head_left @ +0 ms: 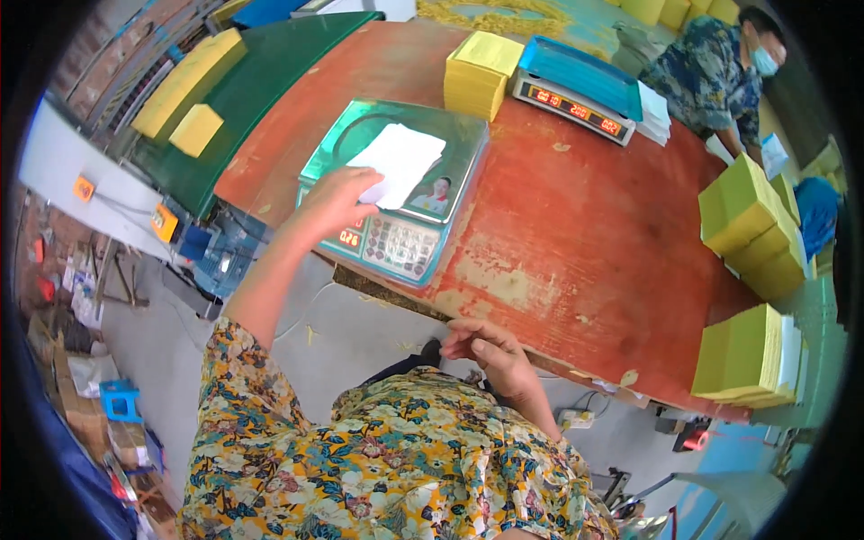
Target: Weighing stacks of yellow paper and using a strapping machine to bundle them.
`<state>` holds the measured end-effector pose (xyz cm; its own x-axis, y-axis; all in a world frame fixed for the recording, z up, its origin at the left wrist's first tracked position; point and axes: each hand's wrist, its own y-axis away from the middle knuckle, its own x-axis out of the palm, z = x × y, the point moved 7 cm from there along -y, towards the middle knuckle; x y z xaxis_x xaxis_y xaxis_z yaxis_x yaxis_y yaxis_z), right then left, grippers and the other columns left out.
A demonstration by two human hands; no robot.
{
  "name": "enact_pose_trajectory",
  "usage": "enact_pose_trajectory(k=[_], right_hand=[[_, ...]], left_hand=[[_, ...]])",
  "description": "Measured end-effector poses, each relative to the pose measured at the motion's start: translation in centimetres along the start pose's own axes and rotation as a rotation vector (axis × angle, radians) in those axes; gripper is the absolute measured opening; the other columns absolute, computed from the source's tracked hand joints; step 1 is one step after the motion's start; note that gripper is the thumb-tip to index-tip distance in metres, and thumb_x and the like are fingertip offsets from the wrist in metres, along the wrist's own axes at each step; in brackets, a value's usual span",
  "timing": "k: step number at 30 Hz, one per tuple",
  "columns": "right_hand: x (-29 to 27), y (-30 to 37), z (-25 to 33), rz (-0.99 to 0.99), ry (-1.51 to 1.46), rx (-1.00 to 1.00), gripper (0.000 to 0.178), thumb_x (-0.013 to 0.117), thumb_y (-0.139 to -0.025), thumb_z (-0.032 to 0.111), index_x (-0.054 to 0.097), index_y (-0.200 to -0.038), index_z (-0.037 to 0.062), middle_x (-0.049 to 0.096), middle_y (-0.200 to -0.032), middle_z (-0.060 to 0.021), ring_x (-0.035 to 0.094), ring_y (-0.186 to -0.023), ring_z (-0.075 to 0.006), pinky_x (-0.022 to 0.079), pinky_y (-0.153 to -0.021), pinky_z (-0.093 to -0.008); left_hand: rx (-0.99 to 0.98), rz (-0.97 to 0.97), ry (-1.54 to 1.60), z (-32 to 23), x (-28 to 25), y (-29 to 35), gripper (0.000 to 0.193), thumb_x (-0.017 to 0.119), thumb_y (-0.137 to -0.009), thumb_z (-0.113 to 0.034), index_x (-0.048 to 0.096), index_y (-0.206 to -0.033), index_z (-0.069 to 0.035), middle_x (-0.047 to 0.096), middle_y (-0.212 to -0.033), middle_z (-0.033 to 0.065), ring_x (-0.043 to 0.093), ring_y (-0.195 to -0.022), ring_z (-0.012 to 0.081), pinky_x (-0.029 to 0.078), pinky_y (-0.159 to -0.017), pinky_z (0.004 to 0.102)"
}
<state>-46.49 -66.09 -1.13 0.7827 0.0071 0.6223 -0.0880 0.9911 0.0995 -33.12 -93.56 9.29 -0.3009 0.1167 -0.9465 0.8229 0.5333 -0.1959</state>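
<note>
A small stack of white paper sheets (407,160) lies on the metal pan of a digital scale (461,153) at the table's near left. My left hand (337,202) reaches over the scale's display and grips the near left edge of the sheets, thumb apart from the fingers. The scale's keypad (400,247) shows beside that hand, and part of the red display is covered by it. My right hand (497,355) hovers at the table's near edge in front of my body, holding nothing, its fingers loosely bent and apart.
The worn red table (576,243) carries a yellow paper stack (481,72) and a second scale with a blue tray (580,76) at the back. More yellow stacks (742,355) line the right edge. A green conveyor belt (270,67) runs left. A masked person (711,72) works far right.
</note>
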Motion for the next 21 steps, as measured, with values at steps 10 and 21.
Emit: enact_pose_trajectory(k=[10, 21], right_hand=[[2.6, -4.0, -2.3, -0.131, -0.004, 0.047, 0.039, 0.053, -0.099, 0.020, 0.054, -0.131, -0.0015, 0.065, -0.113, -0.0112, 0.061, -0.105, -0.0205, 0.047, -0.095, -0.0344], [-0.9, -7.4, 7.8, -0.491, -0.018, -0.551, 0.054, 0.046, -0.102, 0.026, 0.030, -0.149, 0.0065, 0.048, -0.138, -0.0128, 0.053, -0.120, -0.0214, 0.044, -0.100, -0.0357]], left_hand=[[-0.208, -0.042, 0.391, 3.5, -3.2, -0.8, 0.015, 0.062, -0.090, -0.009, 0.068, -0.100, -0.001, 0.069, -0.112, 0.0090, 0.064, -0.101, 0.0186, 0.050, -0.087, 0.0308], [0.206, -0.169, 0.962, -16.1, 4.5, 0.1, 0.007, 0.060, -0.090, -0.008, 0.058, -0.088, -0.002, 0.067, -0.108, 0.0159, 0.067, -0.091, 0.0259, 0.051, -0.079, 0.0333]])
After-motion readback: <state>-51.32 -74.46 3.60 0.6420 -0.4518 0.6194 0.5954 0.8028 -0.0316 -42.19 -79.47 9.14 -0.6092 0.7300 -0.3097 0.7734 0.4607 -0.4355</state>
